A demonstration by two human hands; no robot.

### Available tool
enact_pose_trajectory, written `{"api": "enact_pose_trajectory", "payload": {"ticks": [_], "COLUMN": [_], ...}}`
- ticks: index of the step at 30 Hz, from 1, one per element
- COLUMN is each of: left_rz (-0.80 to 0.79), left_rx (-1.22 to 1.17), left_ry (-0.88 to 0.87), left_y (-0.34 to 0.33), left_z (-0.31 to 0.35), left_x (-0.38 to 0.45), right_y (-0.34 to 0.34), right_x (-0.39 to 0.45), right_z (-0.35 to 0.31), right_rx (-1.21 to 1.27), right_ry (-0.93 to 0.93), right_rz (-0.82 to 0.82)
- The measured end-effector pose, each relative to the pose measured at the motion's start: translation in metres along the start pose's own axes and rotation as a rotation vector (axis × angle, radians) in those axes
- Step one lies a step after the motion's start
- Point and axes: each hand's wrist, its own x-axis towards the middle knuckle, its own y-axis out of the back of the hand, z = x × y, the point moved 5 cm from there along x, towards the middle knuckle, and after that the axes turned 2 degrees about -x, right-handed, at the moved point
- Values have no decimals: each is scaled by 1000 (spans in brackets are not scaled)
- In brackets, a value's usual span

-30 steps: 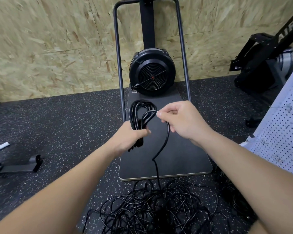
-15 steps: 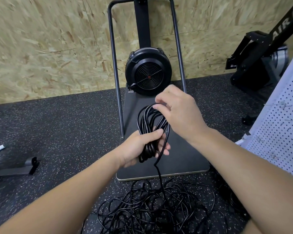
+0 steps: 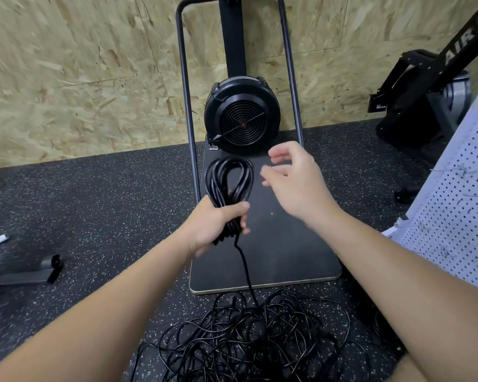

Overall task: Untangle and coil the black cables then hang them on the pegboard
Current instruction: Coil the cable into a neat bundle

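The left hand (image 3: 218, 224) was clamped around the gathered waist of a bundle of looped black cable (image 3: 229, 183), its loops standing up above the fist, over the dark board of the machine behind. The right hand (image 3: 295, 183) hung apart just beside the loops, fingers spread and loose, holding nothing; it was blurred. From below the left fist one black strand (image 3: 244, 271) dropped down across the board's front edge into a large tangled heap of thin black cables (image 3: 246, 334) lying on the floor near the person's feet. Judged from this, the task was at an early stage: several turns of one cable were coiled, but its tail was not yet drawn free, the heap remained knotted, and nothing could be seen hanging on the white perforated pegboard (image 3: 458, 205) leaning at the right edge, where only a few small wire hooks showed. The floor (image 3: 108, 194) was black rubber flecked with pale specks. On it stood a black fitness machine with a round grilled fan housing (image 3: 242, 117), a flat dark baseboard (image 3: 282, 244) and a tubular grey frame (image 3: 185, 106). The wall (image 3: 80, 78) behind was bare chipboard, and another black exercise machine (image 3: 425, 100) stood in the right corner.
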Motion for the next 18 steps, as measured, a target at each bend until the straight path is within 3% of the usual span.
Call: {"api": "enact_pose_trajectory", "payload": {"ticks": [2,4,6,8,11,14,18], "left_rz": [91,132,157,180,235,376,458], "left_rx": [-77,-145,-219,-284,-306,-290,-334], "left_ry": [-12,-28,-48,-65,-97,-123,-106], "left_y": [5,7,7,8,15,38,53], "left_z": [3,6,8,10,14,14,8], "left_x": [3,6,9,11,13,16,16], "right_y": [-17,-45,-67,-79,-84,-76,-55], "right_x": [-8,-28,-51,-64,-64,-53,-32], "right_z": [20,38,48,51,49,34,19], "right_rx": [-19,-50,-68,-39,96,222,-51], "right_ry": [-167,-284,-326,-318,-363,-396,-187], "right_rz": [-178,-481,-754,-879,-853,-729,-612]}}
